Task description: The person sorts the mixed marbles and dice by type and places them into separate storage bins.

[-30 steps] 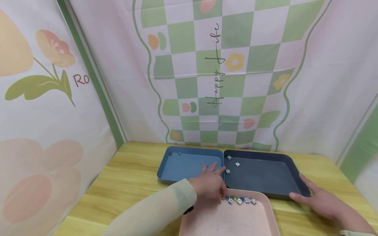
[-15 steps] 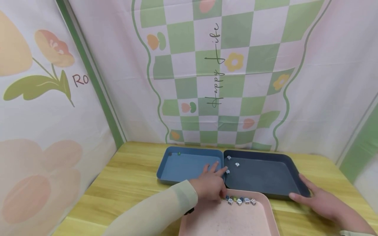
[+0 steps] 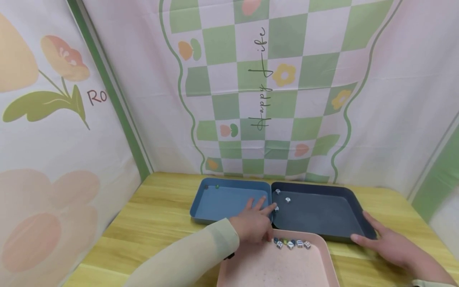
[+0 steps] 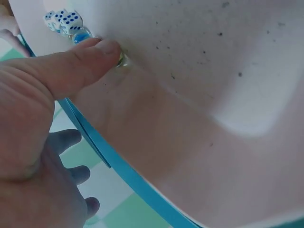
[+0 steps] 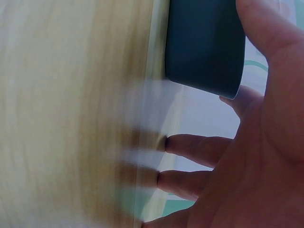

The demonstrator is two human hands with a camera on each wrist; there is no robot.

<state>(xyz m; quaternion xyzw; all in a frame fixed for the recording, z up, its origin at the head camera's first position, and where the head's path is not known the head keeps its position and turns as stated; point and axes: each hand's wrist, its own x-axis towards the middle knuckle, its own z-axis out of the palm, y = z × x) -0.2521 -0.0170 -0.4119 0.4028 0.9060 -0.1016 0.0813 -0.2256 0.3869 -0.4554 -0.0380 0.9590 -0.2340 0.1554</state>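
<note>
My left hand (image 3: 252, 225) reaches over the pink tray's (image 3: 279, 267) back left corner. Its thumb and index finger pinch a small yellowish glass marble (image 4: 122, 61), mostly covered by the thumb; the other fingers spread over the blue tray (image 3: 222, 203). Beside the pinch, several white dice (image 3: 290, 245) and glass marbles (image 3: 285, 241) line the pink tray's back wall. At the dark tray's (image 3: 319, 215) front right corner, my right hand (image 3: 392, 243) holds the corner between thumb and index finger. Its other fingers (image 5: 199, 149) extend below the tray corner.
Small marbles (image 3: 216, 186) lie at the blue tray's back left. Three white dice (image 3: 288, 200) sit in the left part of the dark tray. All three trays stand close together on a wooden table (image 3: 143, 223), before a patterned curtain (image 3: 229, 99).
The left fingers have closed over the yellowish marble at the left end of the row, which was visible a second ago. The right hand and the trays have stayed in place.
</note>
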